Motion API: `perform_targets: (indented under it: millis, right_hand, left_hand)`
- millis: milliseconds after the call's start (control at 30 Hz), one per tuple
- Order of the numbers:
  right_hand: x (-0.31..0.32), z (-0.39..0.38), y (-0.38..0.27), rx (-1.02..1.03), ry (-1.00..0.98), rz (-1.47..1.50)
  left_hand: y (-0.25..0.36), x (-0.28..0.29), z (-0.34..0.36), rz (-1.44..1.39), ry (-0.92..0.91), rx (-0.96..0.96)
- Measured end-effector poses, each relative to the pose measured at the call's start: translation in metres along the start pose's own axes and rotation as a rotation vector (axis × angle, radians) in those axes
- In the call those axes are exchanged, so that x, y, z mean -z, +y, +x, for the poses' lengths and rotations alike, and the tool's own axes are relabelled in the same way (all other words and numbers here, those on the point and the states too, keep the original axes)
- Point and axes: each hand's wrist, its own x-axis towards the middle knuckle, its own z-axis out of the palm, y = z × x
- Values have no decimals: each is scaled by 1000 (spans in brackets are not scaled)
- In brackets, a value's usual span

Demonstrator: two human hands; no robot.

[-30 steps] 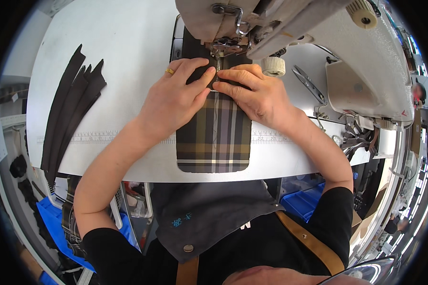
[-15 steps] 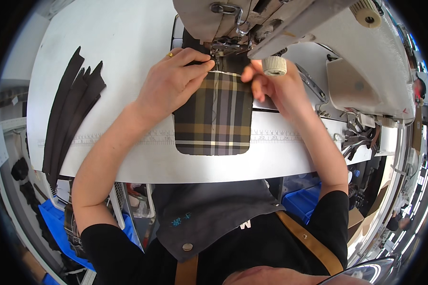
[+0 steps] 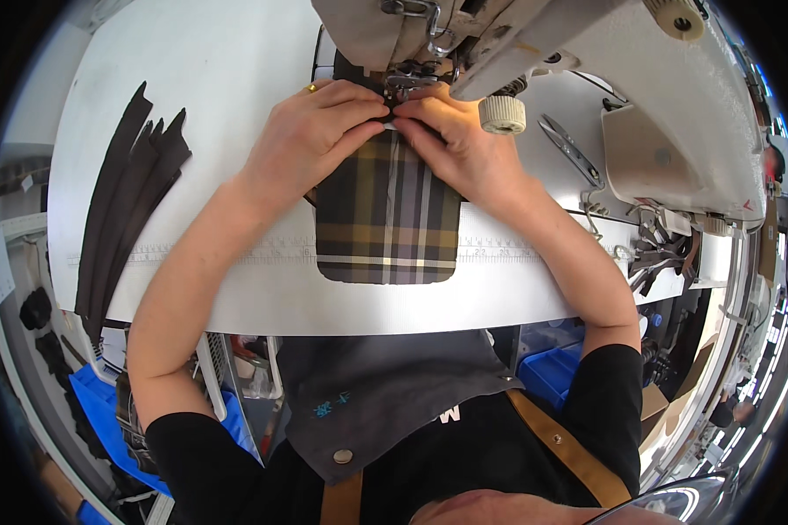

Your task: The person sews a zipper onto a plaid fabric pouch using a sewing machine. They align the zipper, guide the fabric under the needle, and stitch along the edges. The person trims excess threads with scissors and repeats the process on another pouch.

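**Fingertips meet at the top of the plaid fabric (image 3: 385, 219), just under the sewing machine (image 3: 363, 35)**

My left hand (image 3: 311, 136), with a ring (image 3: 312, 87) on one finger, pinches the fabric's upper edge between thumb and fingertips. My right hand (image 3: 473, 149) grips the same edge from the other side, thumb and forefinger drawn together. The two sets of fingertips nearly touch (my own fingers hide most of what lies between them). The rest of the fabric lies flat on the white table (image 3: 219, 96), its rounded lower corners toward me, over a printed measuring scale (image 3: 271, 253).

A ribbed white knob (image 3: 503, 115) sits just beside my right hand. Farther right, a pair of metal snips (image 3: 571, 150) rests near the machine's base. Well apart on my left lie several dark strips (image 3: 123, 219), ragged at their far ends. My grey apron (image 3: 394, 376) hangs below the table's edge.
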Motion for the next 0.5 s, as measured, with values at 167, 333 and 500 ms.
perform_targets:
  millis: [167,333,500]
  right_hand:
    - [0,4,-1,-146,-16,130]
    - [0,2,4,-109,-3,111]
    - [-1,0,8,-106,23,159]
  left_hand:
    - [0,1,6,-49,1,54]
    - [7,-12,7,-159,127,219]
    - [8,-9,10,-301,93,352]
